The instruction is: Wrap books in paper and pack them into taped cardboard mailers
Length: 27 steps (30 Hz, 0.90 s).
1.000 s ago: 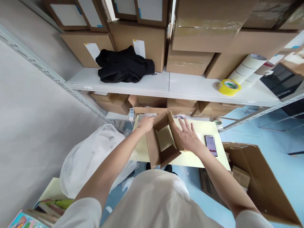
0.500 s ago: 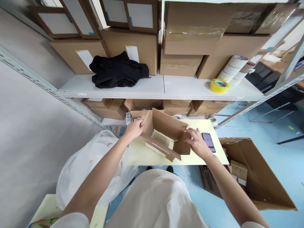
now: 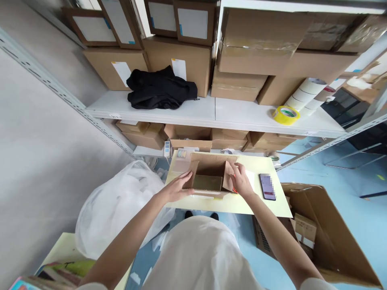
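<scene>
While the left hand (image 3: 177,188) rests spread against an open brown cardboard box (image 3: 208,166) on the pale-yellow rectangular table (image 3: 256,206), the right hand (image 3: 241,180) curls at the box's opposite end, grip unclear, apparently squaring it up, with the next move likely wanting steady pressure.

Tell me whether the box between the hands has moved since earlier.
Yes: against the table, the box has turned counterclockwise from a slant; its long side now roughly follows the near edge.
</scene>
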Each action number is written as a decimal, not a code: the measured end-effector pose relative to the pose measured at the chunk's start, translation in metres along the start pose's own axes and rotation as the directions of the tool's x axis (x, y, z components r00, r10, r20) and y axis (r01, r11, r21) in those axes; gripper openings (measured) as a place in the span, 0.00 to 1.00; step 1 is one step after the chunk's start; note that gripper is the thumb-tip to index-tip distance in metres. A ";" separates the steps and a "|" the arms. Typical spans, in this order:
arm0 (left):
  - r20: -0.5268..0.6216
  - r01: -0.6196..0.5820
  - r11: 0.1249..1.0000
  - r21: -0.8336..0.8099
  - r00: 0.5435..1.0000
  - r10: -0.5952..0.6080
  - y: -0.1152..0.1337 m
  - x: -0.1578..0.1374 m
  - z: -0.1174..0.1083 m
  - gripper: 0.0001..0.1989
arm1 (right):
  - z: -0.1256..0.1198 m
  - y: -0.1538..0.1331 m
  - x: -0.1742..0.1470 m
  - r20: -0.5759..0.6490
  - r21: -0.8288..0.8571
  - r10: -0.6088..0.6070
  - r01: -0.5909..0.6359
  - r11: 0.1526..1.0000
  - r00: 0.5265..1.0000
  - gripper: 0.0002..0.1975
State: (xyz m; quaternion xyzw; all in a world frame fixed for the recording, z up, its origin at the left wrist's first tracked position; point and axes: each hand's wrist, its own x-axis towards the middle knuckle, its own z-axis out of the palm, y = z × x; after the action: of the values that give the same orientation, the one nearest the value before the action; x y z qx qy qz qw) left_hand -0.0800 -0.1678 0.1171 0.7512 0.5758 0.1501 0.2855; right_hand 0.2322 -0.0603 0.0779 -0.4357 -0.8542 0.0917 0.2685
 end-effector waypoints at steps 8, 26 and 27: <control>0.065 -0.108 0.991 0.078 0.993 0.103 -0.031 -0.016 0.004 0.52 | -0.015 0.018 -0.066 0.335 0.194 -0.078 0.012 0.981 0.939 0.29; -0.560 0.296 0.889 -0.349 0.694 -0.452 -0.011 0.002 0.085 0.17 | 0.020 0.035 -0.021 0.295 0.481 0.323 -0.432 0.763 0.899 0.39; -0.565 0.306 0.891 -0.336 0.691 -0.451 -0.011 0.004 0.086 0.19 | 0.017 0.039 -0.012 0.299 0.466 0.288 -0.402 0.788 0.910 0.45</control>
State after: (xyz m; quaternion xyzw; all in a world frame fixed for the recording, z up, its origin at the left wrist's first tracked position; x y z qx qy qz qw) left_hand -0.0393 -0.1843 0.0418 0.4857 0.7606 0.3909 0.1810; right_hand 0.2561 -0.0452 0.0438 -0.4843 -0.7264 0.4115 0.2616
